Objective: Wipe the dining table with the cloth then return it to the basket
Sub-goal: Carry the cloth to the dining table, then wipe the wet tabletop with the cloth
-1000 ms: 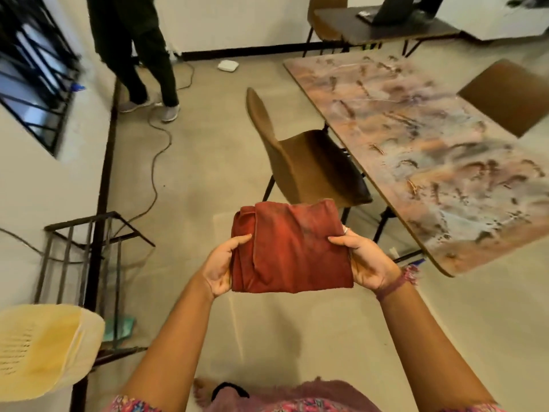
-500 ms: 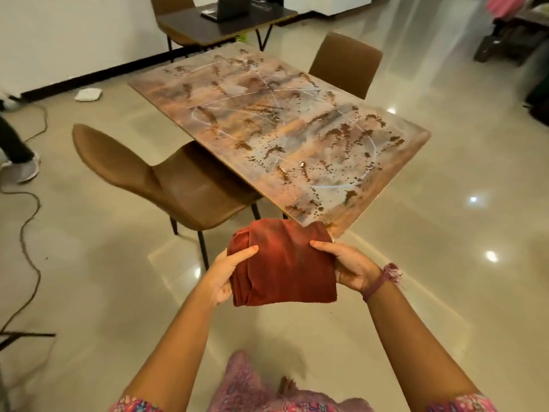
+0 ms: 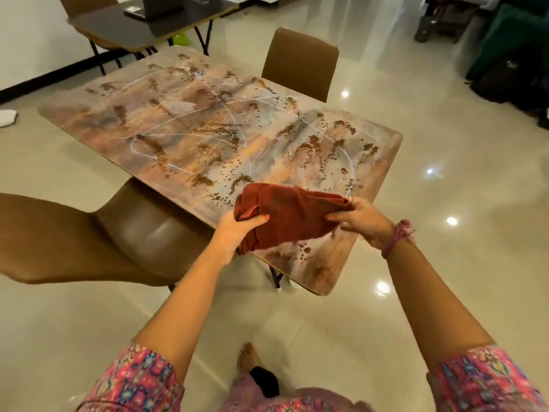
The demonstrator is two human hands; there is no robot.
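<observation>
Two hands share the cloth point(image 3: 292, 217) so it stays bundled and flat enough to press down in one pad. Starting at 9 o'clock of the bundle, my left hand point(image 3: 237, 230) grips the thick, gathered end, thumb over the top and fingers curled underneath, which keeps the loose folds from spilling open. My right hand point(image 3: 361, 220), at the bundle's 3 o'clock, pinches the thinner end between thumb and fingers and draws it taut.

Held this way, the cloth runs lengthwise from 9 to 3 o'clock, its long axis roughly along the near end of the dining table point(image 3: 193, 129), its bulkier end pointing toward the brown chair point(image 3: 89, 236) at my 9 o'clock. It sits over the table's near corner region; whether it touches the surface or hangs just above it I cannot tell. My guess is that wiping has not begun and the next move is to lower the pad and sweep toward 12 o'clock.

A second chair point(image 3: 300, 63) stands at the table's far side, around 1 o'clock. No basket shows.
</observation>
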